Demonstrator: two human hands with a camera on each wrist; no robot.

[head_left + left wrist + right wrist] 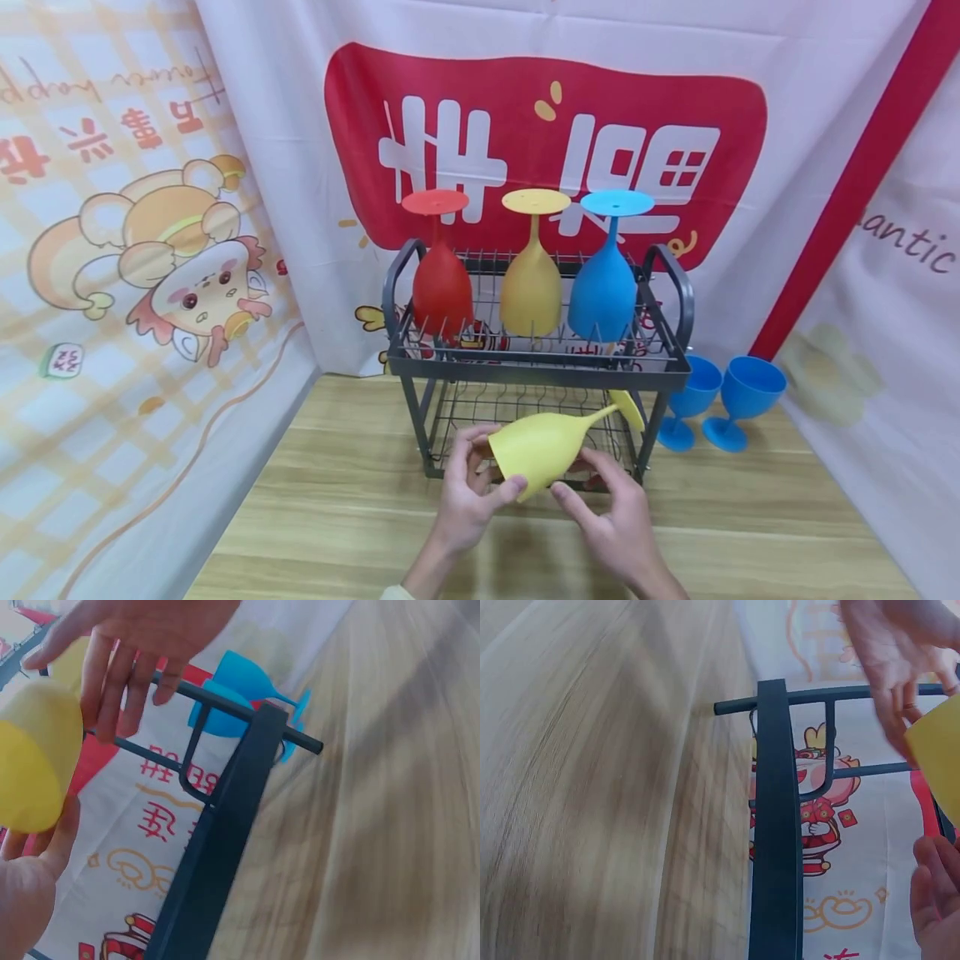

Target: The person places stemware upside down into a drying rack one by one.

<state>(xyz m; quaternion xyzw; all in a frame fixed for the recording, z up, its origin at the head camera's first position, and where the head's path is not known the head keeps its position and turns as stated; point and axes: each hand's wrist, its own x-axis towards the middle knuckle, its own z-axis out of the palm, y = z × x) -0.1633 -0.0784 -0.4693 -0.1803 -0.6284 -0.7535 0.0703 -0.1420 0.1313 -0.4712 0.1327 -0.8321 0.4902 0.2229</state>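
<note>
A yellow plastic goblet (542,450) is held tilted in front of the rack's lower tier, its mouth toward the lower left and its foot up to the right. My left hand (472,492) grips it at the rim, thumb at the front edge and fingers behind. Beside the bowl's right side is my right hand (611,521), its fingers extended and spread around the goblet without closing on it. In the left wrist view the right hand (142,652) shows straight fingers next to the bowl. The right wrist view cuts off most of the yellow goblet (941,754).
A black two-tier dish rack (525,371) stands on the wooden table (352,500). Upside down on its top tier are a red goblet (442,292), a yellow-orange goblet (531,296) and a blue goblet (602,296). Two blue goblets (752,387) stand upright to its right.
</note>
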